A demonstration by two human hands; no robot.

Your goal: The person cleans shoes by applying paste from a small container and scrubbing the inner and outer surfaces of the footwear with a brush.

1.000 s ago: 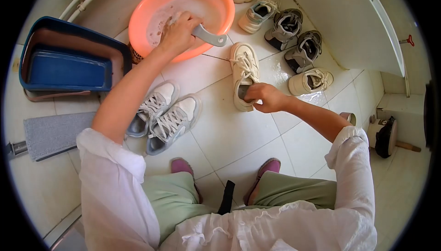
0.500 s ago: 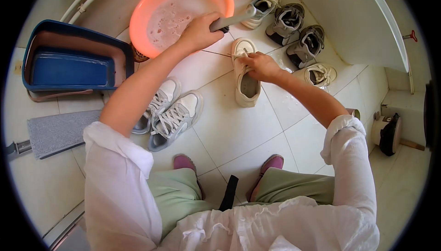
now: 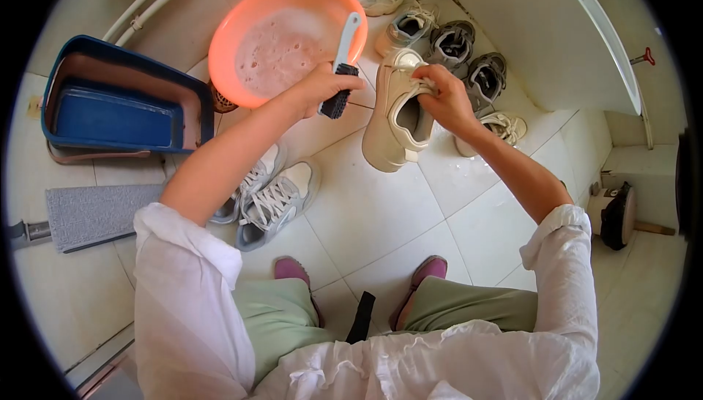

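Note:
My left hand (image 3: pixel 322 87) is closed around a scrub brush (image 3: pixel 344 52) with dark bristles and a pale grey handle that points up and away. In my right hand (image 3: pixel 448 96) is a cream sneaker (image 3: pixel 388 133), pinched at its tongue and laces. The sneaker is off the floor and tilted, its heel toward me and its side turned to the left. A gap separates the brush from the shoe. Just beyond my left hand stands an orange basin (image 3: pixel 220 70) of sudsy water.
White-grey sneakers (image 3: pixel 274 202) stand on the tiles at left. Several more shoes, among them a grey sneaker (image 3: pixel 486 81), line the right by a white panel (image 3: pixel 542 34). A blue bin (image 3: pixel 121 114) and a flat mop head (image 3: pixel 102 213) lie at far left.
My right hand has lifted the cream sneaker from the floor and tipped it. My left hand has turned the brush, so its handle now points upward and its bristles show.

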